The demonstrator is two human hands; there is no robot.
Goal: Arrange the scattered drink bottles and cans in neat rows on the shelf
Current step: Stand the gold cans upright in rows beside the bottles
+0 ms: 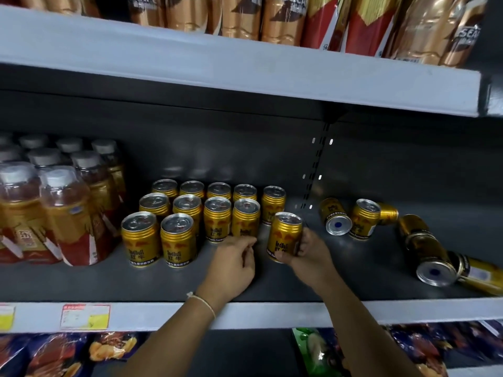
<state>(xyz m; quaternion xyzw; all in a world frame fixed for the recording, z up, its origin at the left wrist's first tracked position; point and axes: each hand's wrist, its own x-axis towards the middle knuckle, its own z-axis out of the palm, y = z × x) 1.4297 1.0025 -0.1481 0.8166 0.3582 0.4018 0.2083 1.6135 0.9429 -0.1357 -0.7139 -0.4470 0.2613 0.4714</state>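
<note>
Gold cans [178,239], silver tops; dark grey shelf [353,278].

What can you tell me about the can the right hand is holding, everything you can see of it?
The held can is a short gold metal can with a silver pull-tab top, ribbed shoulder, red bull artwork and dark Red Bull lettering. It stands upright or nearly so at the right end of the arranged cans, apart from them. The right hand grips its right side and lower part, so whether its base touches the shelf cannot be told. It looks unopened and undented.

Single head view, close, angled down toward the shelf [272,284].
</note>
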